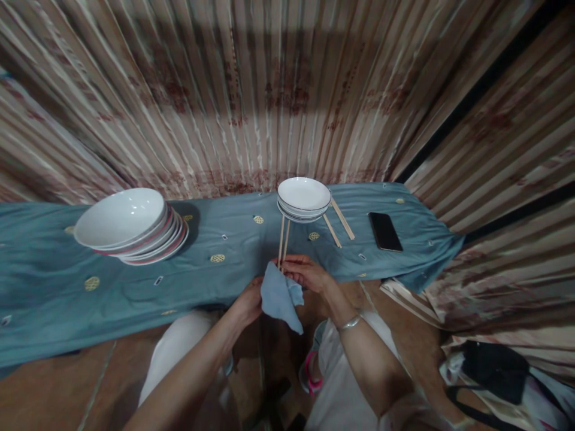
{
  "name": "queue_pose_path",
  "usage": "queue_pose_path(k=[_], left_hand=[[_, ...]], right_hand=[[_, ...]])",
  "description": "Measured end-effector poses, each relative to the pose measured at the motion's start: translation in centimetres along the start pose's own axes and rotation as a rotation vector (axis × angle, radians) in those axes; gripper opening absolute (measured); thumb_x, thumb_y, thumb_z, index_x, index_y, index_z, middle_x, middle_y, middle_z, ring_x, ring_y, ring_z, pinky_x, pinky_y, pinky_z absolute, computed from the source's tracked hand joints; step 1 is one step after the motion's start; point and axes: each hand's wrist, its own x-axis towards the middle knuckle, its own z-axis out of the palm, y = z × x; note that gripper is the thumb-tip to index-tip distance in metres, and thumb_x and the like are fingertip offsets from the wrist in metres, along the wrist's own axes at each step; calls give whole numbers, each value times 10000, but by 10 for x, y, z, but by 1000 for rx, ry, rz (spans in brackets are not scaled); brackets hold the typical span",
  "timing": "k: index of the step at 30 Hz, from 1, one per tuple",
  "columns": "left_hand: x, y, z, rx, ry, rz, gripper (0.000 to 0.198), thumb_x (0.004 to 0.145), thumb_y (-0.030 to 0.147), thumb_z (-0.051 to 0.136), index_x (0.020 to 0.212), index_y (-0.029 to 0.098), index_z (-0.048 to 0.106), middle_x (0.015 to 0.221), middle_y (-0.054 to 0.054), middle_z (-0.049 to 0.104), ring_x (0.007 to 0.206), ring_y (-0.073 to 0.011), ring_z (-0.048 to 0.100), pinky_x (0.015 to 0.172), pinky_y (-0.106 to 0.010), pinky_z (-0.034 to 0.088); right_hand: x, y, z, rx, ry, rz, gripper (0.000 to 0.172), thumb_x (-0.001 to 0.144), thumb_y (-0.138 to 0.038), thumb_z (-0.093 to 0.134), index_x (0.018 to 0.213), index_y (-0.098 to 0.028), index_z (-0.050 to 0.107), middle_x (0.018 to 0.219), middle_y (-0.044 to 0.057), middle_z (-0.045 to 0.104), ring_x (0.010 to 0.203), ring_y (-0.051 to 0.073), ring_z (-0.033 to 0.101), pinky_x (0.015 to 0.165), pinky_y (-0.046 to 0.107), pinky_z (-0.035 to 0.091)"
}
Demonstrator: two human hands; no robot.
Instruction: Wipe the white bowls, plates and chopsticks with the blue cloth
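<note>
A pair of light wooden chopsticks (284,239) points away from me at the table's front edge. Fingers of my right hand (309,274) are closed around their near part. My left hand (249,301) is closed on a light blue cloth (277,299), which hangs down over the near ends of the chopsticks and hides them. Just beyond the tips sits a small stack of white dishes (304,194) with dark rims. More chopsticks (342,219) lie to the right of that stack, some running partly behind or under it.
A tilted stack of larger white bowls (126,221) with red bands stands on the left of the blue-green tablecloth (197,275). A black phone (385,231) lies at right. Pleated curtains (269,90) hang behind the table. A dark bag (494,371) is at lower right.
</note>
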Motion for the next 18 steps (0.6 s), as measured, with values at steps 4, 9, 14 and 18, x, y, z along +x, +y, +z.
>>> queue_pose_path(k=[4,9,14,18], left_hand=[[4,-4,-1,-20,-1,-13,215,597,336,779,606,146,679,602,-50,669,548,-141,551,548,-259,395],[1,0,6,7,20,-14,250,547,353,797,577,147,659,555,-21,639,501,-112,512,521,-241,374],[-7,6,19,76,9,-50,214,500,308,816,534,151,675,531,-21,650,486,-116,511,516,-243,384],[-11,6,26,110,-20,-79,211,473,292,823,502,141,677,482,-16,621,438,-105,487,478,-241,374]], right_hand=[[4,5,1,44,98,-28,334,530,-369,873,777,-180,752,714,9,717,641,107,637,636,217,495],[5,7,-2,24,188,-65,335,510,-382,876,745,-178,753,698,1,712,624,82,617,646,208,482],[2,1,-9,-9,283,-131,298,528,-383,855,721,-180,753,690,13,710,552,69,560,548,202,430],[-4,-10,-18,0,374,-209,305,496,-407,857,681,-192,745,668,3,694,526,63,510,509,197,404]])
